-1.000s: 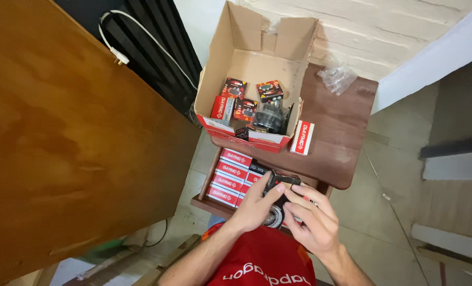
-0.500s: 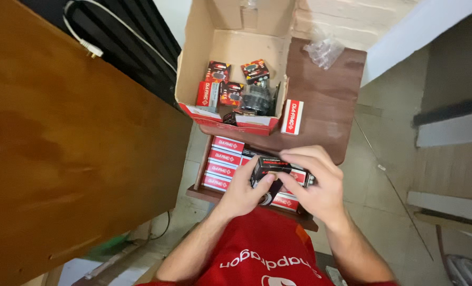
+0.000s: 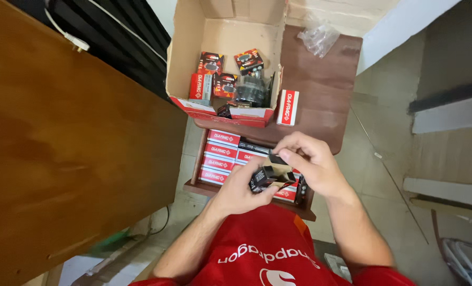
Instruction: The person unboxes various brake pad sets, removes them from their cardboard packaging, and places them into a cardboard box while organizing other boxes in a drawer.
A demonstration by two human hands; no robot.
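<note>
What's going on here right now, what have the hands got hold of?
A person in a red shirt holds a small black part in the left hand, over a small open box that the right hand grips from above. Beneath the hands, red and white boxes lie in rows on a low wooden shelf. On the brown table above stands an open cardboard carton with more packaged parts.

Red-and-white boxes [image 3: 223, 153] lie stacked below an open cardboard carton [image 3: 193, 53] holding red packets [image 3: 210, 62].

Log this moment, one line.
left hand: holds small black part | right hand: fingers on it | below: red-white boxes
</note>
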